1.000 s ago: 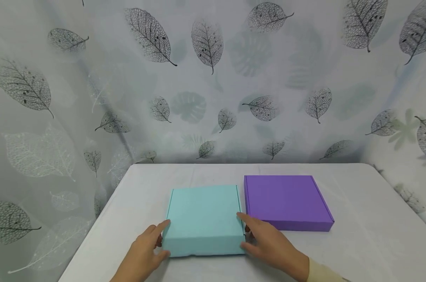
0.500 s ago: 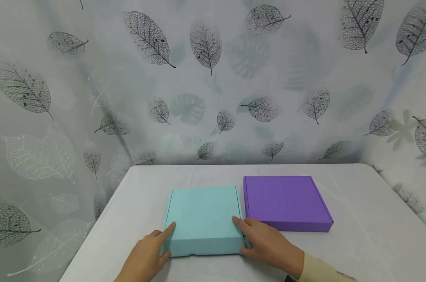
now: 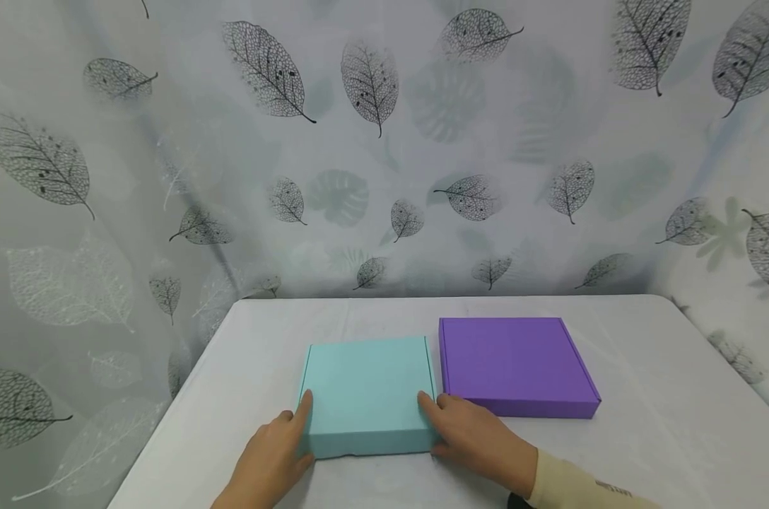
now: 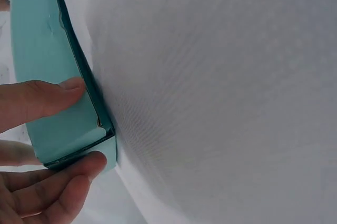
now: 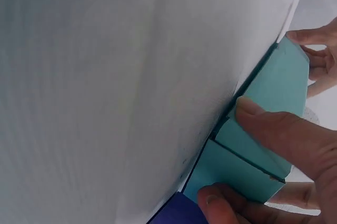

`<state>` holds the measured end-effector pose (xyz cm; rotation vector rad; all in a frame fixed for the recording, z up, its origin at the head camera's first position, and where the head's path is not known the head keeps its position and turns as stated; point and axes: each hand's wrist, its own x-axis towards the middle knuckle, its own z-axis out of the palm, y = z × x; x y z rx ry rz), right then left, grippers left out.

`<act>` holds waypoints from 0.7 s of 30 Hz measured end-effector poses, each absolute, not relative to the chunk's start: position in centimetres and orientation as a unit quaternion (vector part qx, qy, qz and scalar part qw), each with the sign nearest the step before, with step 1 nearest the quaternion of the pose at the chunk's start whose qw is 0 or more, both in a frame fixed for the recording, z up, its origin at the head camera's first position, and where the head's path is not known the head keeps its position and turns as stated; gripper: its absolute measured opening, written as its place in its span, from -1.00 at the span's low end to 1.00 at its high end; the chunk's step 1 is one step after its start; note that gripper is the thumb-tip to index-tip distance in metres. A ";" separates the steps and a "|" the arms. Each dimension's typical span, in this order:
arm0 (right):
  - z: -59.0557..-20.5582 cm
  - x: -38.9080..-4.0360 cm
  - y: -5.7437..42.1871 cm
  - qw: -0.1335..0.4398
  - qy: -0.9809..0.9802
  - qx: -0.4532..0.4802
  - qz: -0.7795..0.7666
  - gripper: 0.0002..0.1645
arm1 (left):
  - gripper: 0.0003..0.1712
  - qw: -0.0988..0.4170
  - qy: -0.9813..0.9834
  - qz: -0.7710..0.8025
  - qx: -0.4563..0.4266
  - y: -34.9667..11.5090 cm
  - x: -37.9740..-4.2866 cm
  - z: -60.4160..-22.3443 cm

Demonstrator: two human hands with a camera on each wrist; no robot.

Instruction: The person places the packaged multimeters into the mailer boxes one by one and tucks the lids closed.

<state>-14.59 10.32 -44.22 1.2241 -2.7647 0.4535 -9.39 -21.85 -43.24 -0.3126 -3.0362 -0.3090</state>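
Observation:
A flat, light teal cardboard box (image 3: pixel 365 385) lies closed on the white-covered table, its front wall toward me. My left hand (image 3: pixel 271 452) grips its front left corner, index finger along the top edge. In the left wrist view the thumb presses the front wall of the teal box (image 4: pixel 45 50), while other fingers bend against the side. At the front right corner my right hand (image 3: pixel 480 440) holds the box, index fingertip on the lid. The right wrist view shows that thumb on the front of the box (image 5: pixel 276 89) and fingers curled at its side.
A closed purple box (image 3: pixel 514 357) lies just right of the teal one and slightly farther back, close to my right hand. The white table (image 3: pixel 652 424) ends at a leaf-patterned curtain (image 3: pixel 384 155) behind and at both sides.
My left index finger has moved onto the teal box's top edge, and the right index has slid slightly left over the lid. The teal box's front has shifted slightly; the purple box stays put.

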 end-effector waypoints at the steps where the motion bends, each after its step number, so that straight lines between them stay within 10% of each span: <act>1: -44.2 -14.6 10.3 0.045 -0.903 0.403 0.142 -0.04 | 0.18 0.041 -0.989 -0.095 -0.102 -21.8 -9.4 -43.2; 21: -44.7 -15.3 9.5 0.206 -0.871 0.446 -0.029 -0.32 | 0.00 0.090 -0.991 -0.030 -0.094 -21.0 -10.7 -43.4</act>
